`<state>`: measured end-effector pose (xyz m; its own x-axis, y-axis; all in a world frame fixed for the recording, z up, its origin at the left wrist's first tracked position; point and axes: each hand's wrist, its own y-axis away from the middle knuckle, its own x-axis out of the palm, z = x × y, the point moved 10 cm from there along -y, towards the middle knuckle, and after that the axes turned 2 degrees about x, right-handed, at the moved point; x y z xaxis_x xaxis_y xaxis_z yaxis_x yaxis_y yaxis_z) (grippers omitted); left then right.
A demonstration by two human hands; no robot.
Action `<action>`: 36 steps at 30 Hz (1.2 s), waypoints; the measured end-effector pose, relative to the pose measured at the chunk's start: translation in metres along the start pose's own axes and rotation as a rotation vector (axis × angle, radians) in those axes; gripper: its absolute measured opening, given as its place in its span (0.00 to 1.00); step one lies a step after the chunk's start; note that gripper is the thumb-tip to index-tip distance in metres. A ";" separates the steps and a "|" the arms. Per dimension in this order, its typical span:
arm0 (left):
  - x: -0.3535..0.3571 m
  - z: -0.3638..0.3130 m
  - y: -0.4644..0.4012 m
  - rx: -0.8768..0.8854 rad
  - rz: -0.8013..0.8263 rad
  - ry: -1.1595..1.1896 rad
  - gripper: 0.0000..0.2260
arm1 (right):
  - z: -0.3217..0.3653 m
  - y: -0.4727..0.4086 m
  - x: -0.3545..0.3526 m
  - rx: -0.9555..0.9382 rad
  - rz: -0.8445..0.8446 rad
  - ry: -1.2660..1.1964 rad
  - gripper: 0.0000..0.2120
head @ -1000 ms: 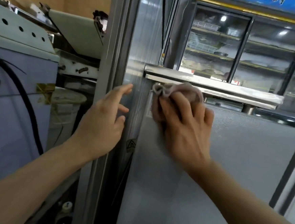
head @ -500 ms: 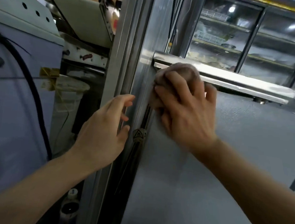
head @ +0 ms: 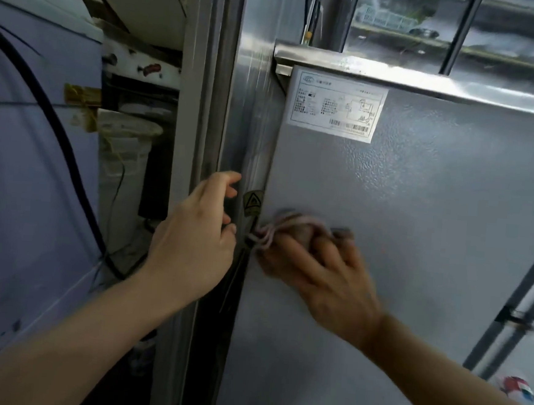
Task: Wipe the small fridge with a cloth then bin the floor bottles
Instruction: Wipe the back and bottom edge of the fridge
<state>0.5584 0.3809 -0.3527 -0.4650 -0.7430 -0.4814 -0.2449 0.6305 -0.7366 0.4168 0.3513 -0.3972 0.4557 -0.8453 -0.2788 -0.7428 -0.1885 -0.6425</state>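
Observation:
The small fridge (head: 415,246) fills the right half of the view, a grey textured panel with a white rating label (head: 338,107) near its top left corner. My right hand (head: 320,277) holds a bunched pinkish cloth (head: 289,225) and presses it against the panel near its left edge; the hand is blurred. My left hand (head: 197,238) rests with loosely curled fingers on the steel frame (head: 201,133) just left of the fridge, holding nothing. A red and white bottle (head: 522,390) lies on the floor at the lower right, partly cut off by my forearm.
A steel ledge (head: 413,73) runs along the fridge's top. Behind it stands a glass-door display cooler (head: 448,28). On the left is a pale blue machine (head: 21,183) with a black cable (head: 71,161) and a white bucket (head: 126,146) in the gap.
My right hand has swept the cloth down from the top ledge to mid-height, uncovering the label. My left hand has slid lower along the frame. The view has tilted downward.

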 end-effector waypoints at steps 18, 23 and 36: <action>0.062 -0.006 0.005 -0.249 0.070 -0.091 0.20 | -0.073 0.073 -0.035 0.082 0.077 0.036 0.22; 0.065 -0.004 0.011 -0.304 0.029 -0.084 0.20 | -0.159 0.056 -0.054 0.449 -0.060 0.063 0.23; 0.079 0.011 0.039 -0.378 0.032 -0.142 0.19 | -0.128 0.131 -0.049 0.336 0.132 0.021 0.23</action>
<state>0.5216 0.3442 -0.4246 -0.3619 -0.7283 -0.5819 -0.5400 0.6726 -0.5060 0.2339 0.3040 -0.3764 0.3535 -0.8624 -0.3624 -0.5903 0.0949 -0.8016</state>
